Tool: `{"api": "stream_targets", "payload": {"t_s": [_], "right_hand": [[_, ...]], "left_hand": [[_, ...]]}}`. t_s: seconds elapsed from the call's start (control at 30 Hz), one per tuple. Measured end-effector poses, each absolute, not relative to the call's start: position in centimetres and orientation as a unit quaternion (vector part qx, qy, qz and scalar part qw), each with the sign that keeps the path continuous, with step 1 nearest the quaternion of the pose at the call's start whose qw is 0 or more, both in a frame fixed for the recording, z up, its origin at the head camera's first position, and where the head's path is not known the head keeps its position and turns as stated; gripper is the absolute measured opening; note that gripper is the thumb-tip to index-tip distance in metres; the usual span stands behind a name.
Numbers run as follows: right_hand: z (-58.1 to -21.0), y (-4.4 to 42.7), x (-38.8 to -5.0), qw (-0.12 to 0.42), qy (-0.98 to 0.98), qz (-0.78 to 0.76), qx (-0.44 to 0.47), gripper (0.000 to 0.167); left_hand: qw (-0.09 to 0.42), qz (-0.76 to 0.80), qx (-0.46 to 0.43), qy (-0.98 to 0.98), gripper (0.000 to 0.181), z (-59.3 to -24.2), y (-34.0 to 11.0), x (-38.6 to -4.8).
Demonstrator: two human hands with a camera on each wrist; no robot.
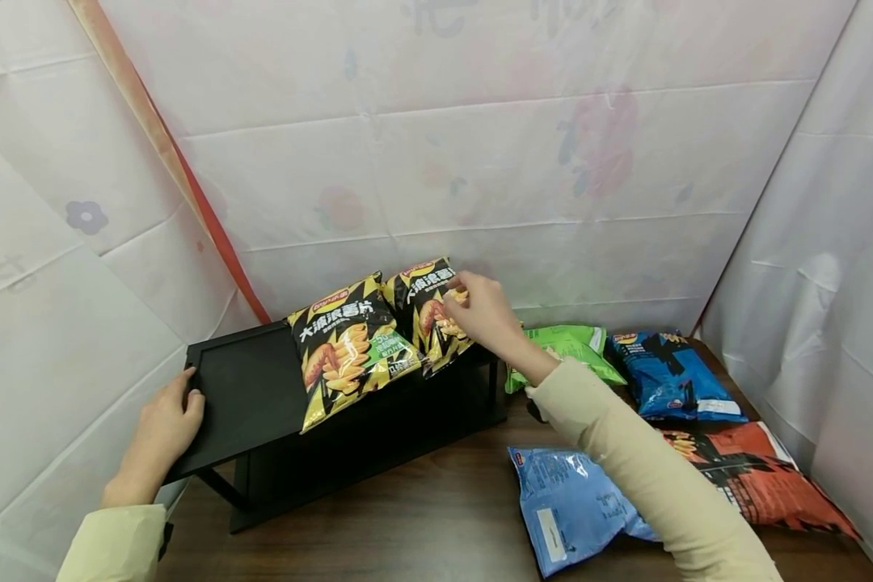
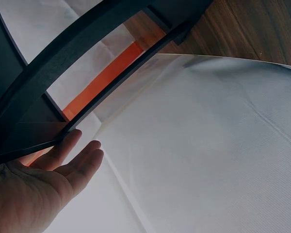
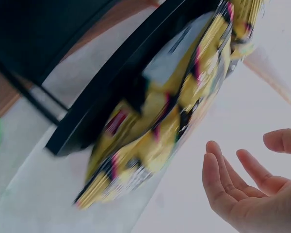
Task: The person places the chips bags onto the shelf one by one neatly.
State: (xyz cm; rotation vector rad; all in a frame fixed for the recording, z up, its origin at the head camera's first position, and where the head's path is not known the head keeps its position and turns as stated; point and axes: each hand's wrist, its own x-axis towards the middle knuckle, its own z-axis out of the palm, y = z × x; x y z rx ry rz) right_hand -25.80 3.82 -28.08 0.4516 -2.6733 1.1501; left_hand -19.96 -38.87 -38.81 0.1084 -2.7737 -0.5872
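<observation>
My left hand (image 1: pixel 162 424) rests at the near left corner of a black rack (image 1: pixel 240 388), thumb over the top board and the other fingers loosely stretched along the outer edge; it touches the rack without curling round it. My right hand (image 1: pixel 483 311) is up over the rack's other end, fingers loosely bent, a wide gap between thumb and fingertips, and nothing in its hold. From the right wrist I see it just apart from the bags.

The rack has a top board and a lower board. On top, between my hands, two black-and-yellow chip bags lie side by side, touching. The bigger-looking left bag (image 1: pixel 349 356) is nearer the middle, its lower end hanging over the rack's front edge. The right bag (image 1: pixel 429 319) sits directly behind my right fingers, tilted. Both are sealed, so I cannot tell what is inside beyond the printed chips.

The rack stands on a dark wooden table (image 1: pixel 407 517). Just beyond my right sleeve (image 1: pixel 647 469) are a green bag (image 1: pixel 571 343) and, further right, a deep blue bag (image 1: pixel 669 380). A red bag (image 1: pixel 778 477) lies to the right of the sleeve, partly hidden by it, and a light blue bag (image 1: pixel 571 501) on the sleeve's left.
</observation>
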Motion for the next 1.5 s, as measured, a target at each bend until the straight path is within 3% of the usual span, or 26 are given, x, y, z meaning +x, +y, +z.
{"api": "stream_targets", "payload": {"t_s": [0.43,0.87,1.2,1.5], "right_hand": [[-29.6,11.6,-26.7,0.099,-0.910,0.390,0.103,0.035],[-35.1,16.5,-28.5,0.122,-0.938,0.314,0.084,0.033],[-38.9,18.7,-29.3,0.065,-0.976,0.188,0.093,0.040],[-41.5,19.2,-30.0,0.056,-0.988,0.118,0.080,0.042]], "left_hand": [[0.136,-0.206,0.043,-0.968,0.052,-39.1,-39.2,-20.1],[0.135,-0.203,0.039,-0.969,0.052,-39.1,-39.3,-20.0],[0.138,-0.205,0.038,-0.968,0.052,-39.0,-39.2,-20.0],[0.147,-0.207,0.038,-0.967,0.051,-38.8,-38.8,-19.9]]}}
